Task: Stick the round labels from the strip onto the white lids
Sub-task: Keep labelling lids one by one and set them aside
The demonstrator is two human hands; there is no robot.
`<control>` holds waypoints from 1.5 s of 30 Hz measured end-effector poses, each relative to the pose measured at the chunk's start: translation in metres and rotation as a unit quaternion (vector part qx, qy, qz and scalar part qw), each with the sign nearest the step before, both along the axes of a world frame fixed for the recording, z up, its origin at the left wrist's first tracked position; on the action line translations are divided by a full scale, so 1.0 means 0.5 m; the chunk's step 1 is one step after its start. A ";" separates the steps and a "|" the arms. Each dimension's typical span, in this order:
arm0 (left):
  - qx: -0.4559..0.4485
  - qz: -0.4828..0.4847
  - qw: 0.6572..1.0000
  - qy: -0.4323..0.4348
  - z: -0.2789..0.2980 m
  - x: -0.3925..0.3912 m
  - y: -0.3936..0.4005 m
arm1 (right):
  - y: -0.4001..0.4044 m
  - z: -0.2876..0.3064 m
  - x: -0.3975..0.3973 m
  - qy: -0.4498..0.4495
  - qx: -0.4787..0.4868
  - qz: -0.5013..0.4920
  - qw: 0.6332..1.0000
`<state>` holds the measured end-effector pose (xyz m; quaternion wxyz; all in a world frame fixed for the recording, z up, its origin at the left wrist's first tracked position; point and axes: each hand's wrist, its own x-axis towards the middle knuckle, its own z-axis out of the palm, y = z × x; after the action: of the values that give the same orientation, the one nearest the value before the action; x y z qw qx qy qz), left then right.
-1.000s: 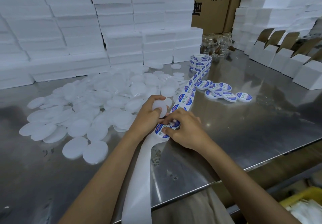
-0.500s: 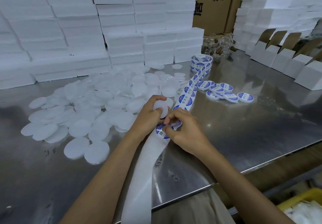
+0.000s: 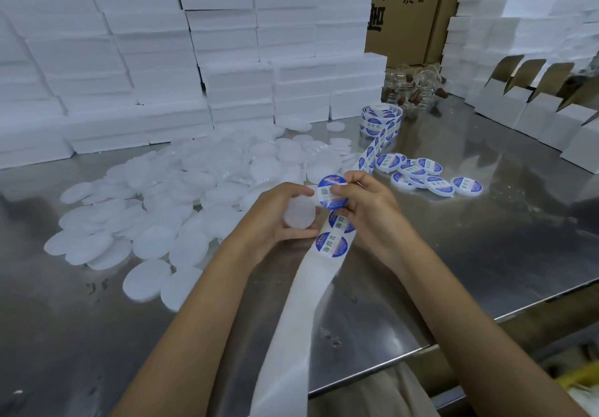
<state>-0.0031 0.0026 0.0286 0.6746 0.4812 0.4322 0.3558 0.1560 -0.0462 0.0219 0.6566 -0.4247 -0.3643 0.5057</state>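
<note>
My left hand [image 3: 275, 218] grips a plain white lid [image 3: 299, 215] above the steel table. My right hand [image 3: 366, 209] pinches a round blue-and-white label [image 3: 332, 191] that is peeled off, held just right of the lid's upper edge. The label strip [image 3: 332, 244] runs under my hands, with more labels on it; its bare backing [image 3: 291, 335] hangs over the table's front edge. It comes from a roll [image 3: 382, 120] at the back. A heap of unlabelled white lids [image 3: 201, 186] lies to the left. Several labelled lids [image 3: 431, 180] lie to the right.
Stacks of white foam slabs [image 3: 227, 60] line the back and left. Brown cardboard cartons [image 3: 405, 4] stand behind them. Open white boxes [image 3: 534, 115] line the right side. Clear jars [image 3: 411, 89] sit near the roll. The steel table [image 3: 470, 270] ends at its front edge [image 3: 405, 355].
My right hand has peeled a label off the strip and lifted it beside the lid. My left hand has raised the lid slightly off the strip.
</note>
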 end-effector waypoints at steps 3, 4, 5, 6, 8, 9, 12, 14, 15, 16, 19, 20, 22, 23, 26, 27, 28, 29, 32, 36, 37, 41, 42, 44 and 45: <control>-0.057 -0.001 0.991 -0.121 -0.007 0.002 0.006 | 0.007 -0.017 -0.027 -0.031 0.000 -0.008 0.999; -0.074 -0.003 0.986 -0.151 -0.009 0.003 0.007 | 0.007 -0.022 -0.033 -0.062 0.000 -0.014 0.998; -0.089 -0.003 0.981 -0.171 -0.012 0.004 0.009 | 0.007 -0.025 -0.038 -0.094 0.002 -0.021 0.995; -0.097 -0.004 0.979 -0.180 -0.015 0.006 0.010 | 0.007 -0.026 -0.041 -0.119 0.005 -0.026 0.993; -0.100 -0.006 0.979 -0.180 -0.018 0.012 0.009 | 0.006 -0.025 -0.043 -0.152 0.011 -0.035 0.988; -0.098 -0.008 0.979 -0.178 -0.019 0.014 0.008 | 0.007 -0.025 -0.044 -0.165 0.014 -0.042 0.985; -0.092 -0.010 0.980 -0.178 -0.018 0.017 0.003 | 0.007 -0.028 -0.049 -0.186 0.025 -0.058 0.980; -0.092 -0.010 0.979 -0.181 -0.016 0.018 0.002 | 0.010 -0.031 -0.049 -0.192 0.028 -0.069 0.978; -0.093 -0.012 0.978 -0.184 -0.016 0.019 0.001 | 0.011 -0.032 -0.048 -0.195 0.028 -0.074 0.978; -0.094 -0.013 0.978 -0.184 -0.016 0.019 0.001 | 0.013 -0.034 -0.048 -0.198 0.028 -0.077 0.977; -0.092 -0.012 0.979 -0.181 -0.018 0.021 0.001 | 0.015 -0.037 -0.047 -0.205 0.026 -0.078 0.975; -0.091 -0.011 0.979 -0.181 -0.019 0.022 0.002 | 0.015 -0.037 -0.047 -0.207 0.026 -0.078 0.975; -0.092 -0.011 0.979 -0.183 -0.019 0.024 0.001 | 0.015 -0.037 -0.047 -0.211 0.026 -0.081 0.974; -0.091 -0.013 0.979 -0.183 -0.019 0.025 0.000 | 0.015 -0.038 -0.047 -0.215 0.025 -0.084 0.973; -0.087 -0.015 0.980 -0.179 -0.019 0.027 -0.002 | 0.017 -0.041 -0.048 -0.230 0.026 -0.098 0.968; -0.085 -0.015 0.980 -0.179 -0.018 0.027 -0.002 | 0.018 -0.043 -0.047 -0.237 0.027 -0.102 0.966; -0.083 -0.016 0.980 -0.178 -0.018 0.028 -0.002 | 0.019 -0.045 -0.047 -0.246 0.028 -0.105 0.963; -0.081 -0.018 0.981 -0.178 -0.019 0.029 -0.002 | 0.020 -0.047 -0.046 -0.256 0.028 -0.107 0.960; -0.078 -0.020 0.981 -0.174 -0.019 0.033 -0.004 | 0.022 -0.056 -0.044 -0.281 0.029 -0.114 0.952; -0.082 -0.017 0.977 -0.195 -0.015 0.035 -0.007 | 0.022 -0.063 -0.045 -0.323 0.052 -0.161 0.931; -0.081 -0.017 0.975 -0.205 -0.013 0.033 -0.008 | 0.021 -0.063 -0.045 -0.345 0.062 -0.184 0.918; -0.070 -0.020 0.968 -0.238 -0.006 0.031 -0.014 | 0.008 -0.060 -0.049 -0.394 0.083 -0.227 0.887; -0.075 -0.023 0.964 -0.254 -0.004 0.032 -0.017 | 0.006 -0.059 -0.051 -0.407 0.066 -0.226 0.883; -0.078 -0.034 0.958 -0.273 0.001 0.032 -0.021 | 0.008 -0.059 -0.049 -0.428 0.042 -0.220 0.876; -0.072 -0.042 0.959 -0.272 0.003 0.031 -0.022 | 0.010 -0.059 -0.048 -0.433 0.043 -0.215 0.874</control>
<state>0.0122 -0.0085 0.0300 0.8138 0.3339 0.2367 0.4126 0.1321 -0.0414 -0.0073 0.5433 -0.6403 -0.5334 0.1015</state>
